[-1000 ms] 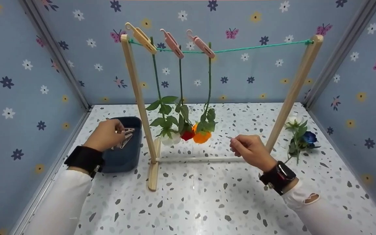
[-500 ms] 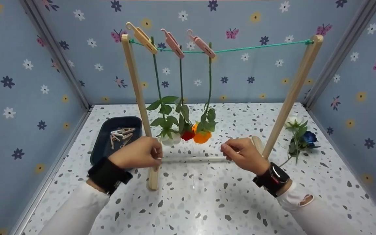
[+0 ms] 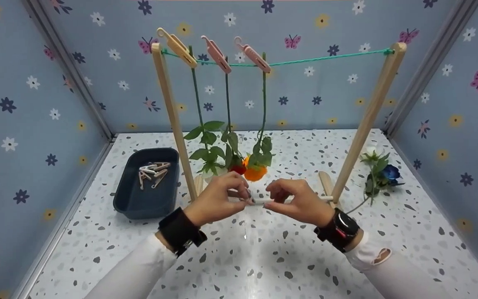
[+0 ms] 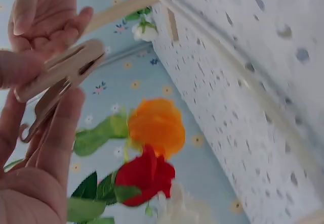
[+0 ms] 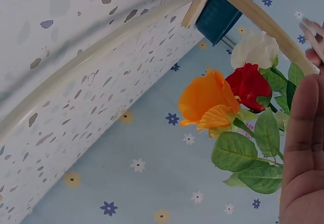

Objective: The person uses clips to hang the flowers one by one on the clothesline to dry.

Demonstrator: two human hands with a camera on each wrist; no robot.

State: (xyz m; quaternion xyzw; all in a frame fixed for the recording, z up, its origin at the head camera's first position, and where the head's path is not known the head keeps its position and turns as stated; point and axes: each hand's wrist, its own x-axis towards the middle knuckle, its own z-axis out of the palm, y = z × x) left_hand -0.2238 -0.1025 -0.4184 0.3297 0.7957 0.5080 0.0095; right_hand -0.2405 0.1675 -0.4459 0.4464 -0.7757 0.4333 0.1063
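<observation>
My left hand (image 3: 219, 198) pinches a beige clothespin (image 4: 61, 75) with a hook at its end, between thumb and fingers, in front of the hanging flowers. Facing it closely, my right hand (image 3: 301, 202) has its thumb and fingers loosely bent, with nothing visible between them. Behind the hands, an orange rose (image 5: 207, 102), a red rose (image 4: 145, 177) and a white rose (image 5: 254, 51) hang head down. A yellow clothespin (image 3: 176, 46) and two pink clothespins, one in the middle (image 3: 216, 55) and one at right (image 3: 252, 55), clip their stems to a green string (image 3: 326, 59).
The wooden frame has a left post (image 3: 172, 116), a right post (image 3: 367, 124) and a low white bar (image 3: 259, 201). At left stands a dark blue bin (image 3: 125, 203) with several clothespins (image 3: 152, 171). A blue rose (image 3: 390, 172) and a white rose (image 3: 372, 153) lie at right.
My left hand has come out of the bin with a clothespin and moved right to the middle. The right hand has shifted left towards it, its fingers now more spread.
</observation>
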